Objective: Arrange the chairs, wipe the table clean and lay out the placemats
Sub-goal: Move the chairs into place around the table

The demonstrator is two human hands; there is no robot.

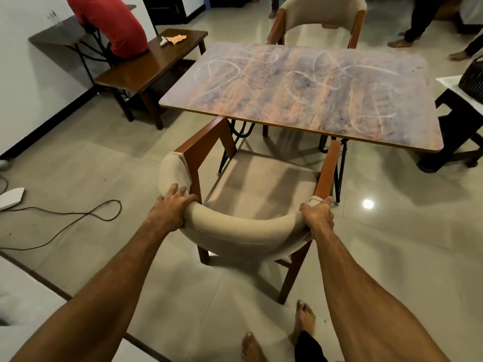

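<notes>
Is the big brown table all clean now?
No, white scribbled loops run all across the top of the rectangular wood-grain table.

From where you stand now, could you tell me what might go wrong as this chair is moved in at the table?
1. The chair has a wooden armrest that rises about level with the table edge, so pushing in may knock it.
2. A bare foot is close to the chair's rear leg; pulling back could catch toes.
3. A loose cable lies on the floor to the left, a possible trip hazard.
</notes>
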